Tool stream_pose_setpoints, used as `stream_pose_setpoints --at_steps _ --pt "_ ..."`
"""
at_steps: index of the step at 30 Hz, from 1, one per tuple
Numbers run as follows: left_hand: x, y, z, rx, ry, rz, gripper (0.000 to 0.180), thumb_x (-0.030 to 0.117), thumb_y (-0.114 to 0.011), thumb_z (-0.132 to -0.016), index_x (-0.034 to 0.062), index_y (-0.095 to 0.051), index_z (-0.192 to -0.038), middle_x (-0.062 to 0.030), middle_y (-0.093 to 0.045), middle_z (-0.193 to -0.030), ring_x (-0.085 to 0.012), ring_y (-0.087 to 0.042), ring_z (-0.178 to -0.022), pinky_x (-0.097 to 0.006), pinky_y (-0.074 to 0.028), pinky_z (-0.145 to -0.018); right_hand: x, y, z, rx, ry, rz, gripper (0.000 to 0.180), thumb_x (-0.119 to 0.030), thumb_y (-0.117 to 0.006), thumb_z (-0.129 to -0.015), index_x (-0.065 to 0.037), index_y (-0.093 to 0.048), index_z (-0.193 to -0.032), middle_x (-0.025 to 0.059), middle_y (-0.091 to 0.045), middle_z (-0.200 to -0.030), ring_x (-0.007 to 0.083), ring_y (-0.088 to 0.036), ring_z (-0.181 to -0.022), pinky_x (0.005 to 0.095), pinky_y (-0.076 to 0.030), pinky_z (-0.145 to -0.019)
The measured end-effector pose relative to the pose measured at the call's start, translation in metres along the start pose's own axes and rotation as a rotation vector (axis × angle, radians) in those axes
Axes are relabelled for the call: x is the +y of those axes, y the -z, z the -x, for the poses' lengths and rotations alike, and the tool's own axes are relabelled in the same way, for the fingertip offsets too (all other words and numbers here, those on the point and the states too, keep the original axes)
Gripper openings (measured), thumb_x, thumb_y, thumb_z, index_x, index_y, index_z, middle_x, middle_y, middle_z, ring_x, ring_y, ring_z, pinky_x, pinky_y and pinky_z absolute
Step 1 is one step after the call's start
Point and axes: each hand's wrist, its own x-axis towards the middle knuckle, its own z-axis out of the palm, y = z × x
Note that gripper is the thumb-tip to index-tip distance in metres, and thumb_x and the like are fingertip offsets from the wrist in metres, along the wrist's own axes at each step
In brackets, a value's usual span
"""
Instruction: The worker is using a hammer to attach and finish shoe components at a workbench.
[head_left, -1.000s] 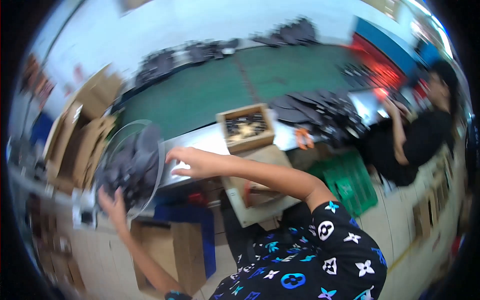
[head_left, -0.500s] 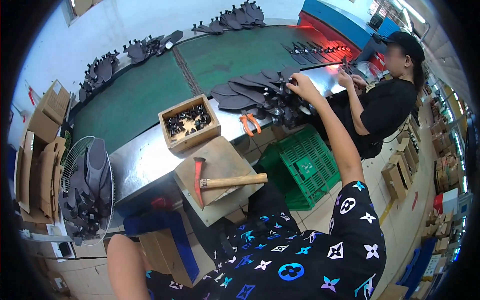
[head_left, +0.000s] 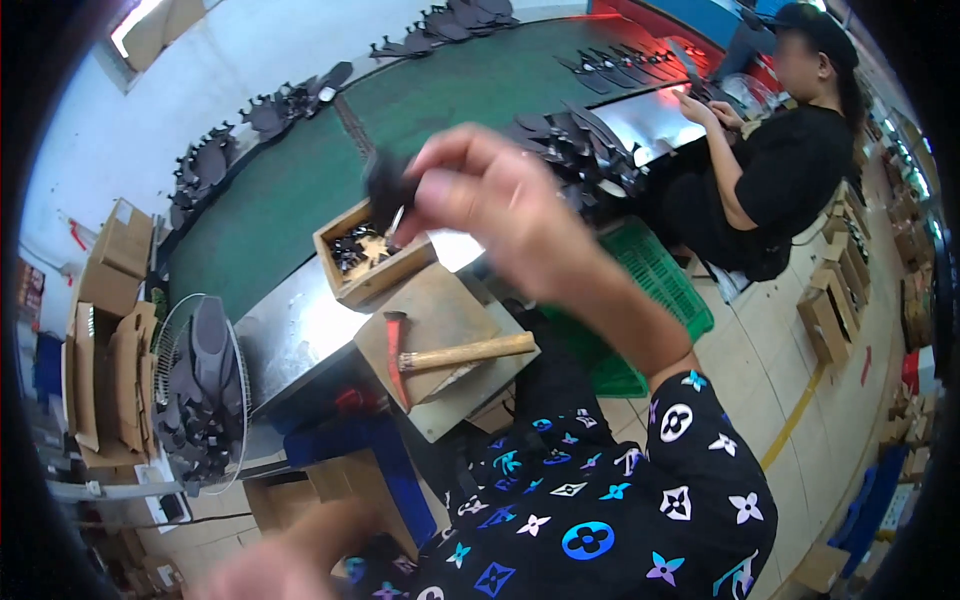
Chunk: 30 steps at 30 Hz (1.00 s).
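My right hand [head_left: 490,205] is up in front of me, over the near edge of the metal bench [head_left: 300,335], fingers pinched on a small dark piece [head_left: 385,185]. Piece sticks out to the left of my fingertips, blurred, so can't tell its exact shape. It hangs just above the small wooden box [head_left: 372,262], not touching it. Box sits on the bench w/ more small dark bits inside.

My left hand [head_left: 265,565] is low at the bottom edge, well apart from the piece, too blurred to tell if it's clenched or loose.

Room to move: just below the box a wooden block [head_left: 440,320] juts toward my lap, w/ a hammer [head_left: 440,355] lying flat on it, red head to the left, wood handle to the right. Open air betw. my right hand and the block. Behind the box the green belt [head_left: 290,190] runs away up and right, dark cut pieces [head_left: 570,140] piled along it & along its far edge. Left side is tight: a wire fan guard [head_left: 200,390] hung w/ dark pieces, cardboard boxes [head_left: 110,340] beyond. Right of my forearm a green plastic crate [head_left: 650,290] on the floor, then a co-worker in black [head_left: 780,170] seated at the bench, their hands on the belt, well away from mine.
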Motion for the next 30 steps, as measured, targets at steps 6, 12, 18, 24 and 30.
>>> stream_pose_setpoints --at_steps 6,12,18,24,30 --pt "0.041 -0.009 0.107 -0.702 1.237 -0.476 0.052 0.009 -0.069 -0.092 -0.0031 -0.044 -0.135 -0.0177 -0.067 -0.114 -0.0268 -0.066 -0.105 -0.035 -0.053 -0.089 0.082 -0.041 0.05 -0.359 -0.067 0.241 0.07 -0.038 -0.07 -0.091 -0.001 -0.039 -0.142 0.0192 -0.047 -0.141 0.0269 -0.058 -0.118 0.0387 -0.05 -0.096" --pt "0.033 -0.001 0.127 -0.235 1.781 -0.212 0.052 0.026 -0.057 -0.102 0.0121 -0.034 -0.146 -0.0051 -0.061 -0.081 -0.0121 -0.058 -0.064 -0.025 -0.048 -0.055 0.151 0.045 0.133 -0.172 -0.005 1.518 0.085 -0.043 -0.079 -0.078 -0.005 -0.035 -0.141 0.0224 -0.044 -0.137 0.0401 -0.062 -0.1 0.0438 -0.054 -0.084" --pt "0.03 -0.046 0.261 -0.788 1.454 -0.521 0.049 0.012 -0.06 -0.095 -0.0015 -0.044 -0.139 -0.0222 -0.045 -0.138 -0.0352 -0.043 -0.128 -0.045 -0.031 -0.11 0.135 0.09 0.203 0.129 -0.255 1.24 0.033 -0.025 -0.077 -0.083 -0.003 -0.052 -0.079 0.0176 -0.057 -0.06 0.0401 -0.059 -0.056 0.0442 -0.045 -0.05" --pt "-0.017 -0.069 0.259 -0.839 1.313 -0.612 0.037 0.019 -0.065 -0.092 0.0056 -0.058 -0.126 -0.015 -0.056 -0.127 -0.0344 -0.048 -0.121 -0.048 -0.035 -0.102 0.095 0.092 0.276 0.508 -0.368 1.076 0.039 -0.017 -0.069 -0.092 -0.004 -0.043 -0.067 0.003 -0.038 -0.052 0.0062 -0.04 -0.047 0.0303 -0.03 -0.044" --pt "-0.132 -0.066 0.322 -1.217 0.909 -0.705 0.013 0.016 -0.066 -0.087 0.0047 -0.072 -0.092 -0.01 -0.066 -0.103 -0.029 -0.059 -0.1 -0.042 -0.045 -0.086 0.11 0.092 0.264 0.757 -0.436 0.427 0.026 -0.014 -0.065 -0.096 -0.01 -0.046 -0.078 -0.0058 -0.042 -0.059 0.0036 -0.036 -0.046 0.0228 -0.029 -0.042"
